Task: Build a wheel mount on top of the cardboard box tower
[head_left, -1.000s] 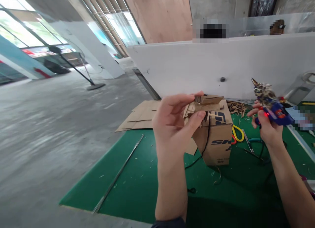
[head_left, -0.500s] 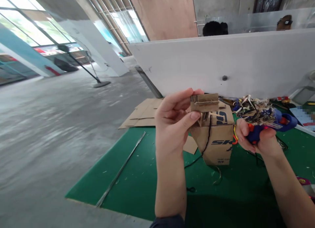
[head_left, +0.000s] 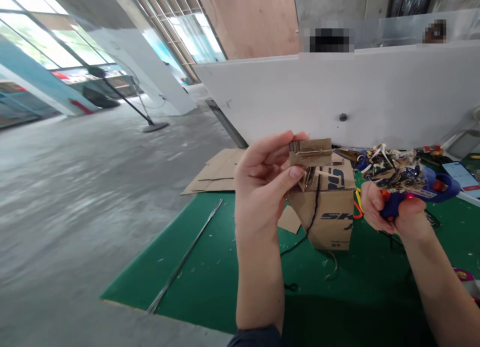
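Observation:
My left hand (head_left: 264, 187) is raised and pinches a small cardboard piece (head_left: 311, 153) between thumb and fingers, just in front of a brown cardboard box (head_left: 330, 207) standing on the green mat (head_left: 225, 282). My right hand (head_left: 393, 214) is wrapped round the handle of a blue glue gun (head_left: 416, 184) crusted with scraps. The gun lies level, its nozzle pointing left toward the cardboard piece, a short gap between them.
A white partition (head_left: 375, 92) stands behind the mat. Flat cardboard sheets (head_left: 217, 172) lie at the mat's far left corner, a thin metal rod (head_left: 187, 257) along its left edge. Yellow-handled scissors (head_left: 358, 204) lie beside the box. A phone (head_left: 463, 174) rests at the far right. Other people's heads show beyond the partition.
My right hand has swung the glue gun from pointing up to lying level, nozzle toward the cardboard piece. My left hand has kept its grip, shifting only slightly.

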The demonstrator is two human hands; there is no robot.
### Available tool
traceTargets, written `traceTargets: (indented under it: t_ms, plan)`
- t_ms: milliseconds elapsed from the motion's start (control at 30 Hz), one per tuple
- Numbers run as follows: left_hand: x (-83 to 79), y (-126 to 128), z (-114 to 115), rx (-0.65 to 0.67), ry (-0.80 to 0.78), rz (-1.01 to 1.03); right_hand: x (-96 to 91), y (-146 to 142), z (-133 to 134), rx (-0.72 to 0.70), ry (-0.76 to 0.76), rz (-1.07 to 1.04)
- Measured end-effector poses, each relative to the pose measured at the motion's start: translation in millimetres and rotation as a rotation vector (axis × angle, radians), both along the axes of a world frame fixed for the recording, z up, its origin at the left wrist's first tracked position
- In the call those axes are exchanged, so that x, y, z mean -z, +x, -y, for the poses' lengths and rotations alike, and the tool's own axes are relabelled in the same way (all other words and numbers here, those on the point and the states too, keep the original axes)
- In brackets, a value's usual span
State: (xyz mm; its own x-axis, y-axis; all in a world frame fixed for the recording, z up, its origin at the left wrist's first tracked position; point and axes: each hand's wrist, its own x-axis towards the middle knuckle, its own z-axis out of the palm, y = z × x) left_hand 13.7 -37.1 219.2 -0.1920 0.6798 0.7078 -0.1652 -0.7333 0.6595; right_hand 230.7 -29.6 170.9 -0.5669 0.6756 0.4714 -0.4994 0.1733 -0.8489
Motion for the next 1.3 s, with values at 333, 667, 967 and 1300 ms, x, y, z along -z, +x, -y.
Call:
traceTargets:
  t_ms: [333, 667, 967, 1300]
  plan:
    - [-0.2, -2.1, -0.7, -0.023, -0.016, -0.043, -3.5, -1.2, 2.3, 0.02, -0.003, 0.015]
    - [1.9, -1.1, -2.4, -0.04, -0.04, -0.006, -2.3, 0.4, 0.7, 0.014, -0.01, 0.044]
    - [1.6, -2.4, -3.1, -0.049, 0.017, -0.06, -1.0, 2.5, -0.6, 0.0, -0.026, 0.11]
    - [0.4, -1.7, -0.8, -0.035, -0.04, -0.059, -0.4, 4.7, -2.7, -0.027, -0.046, 0.107]
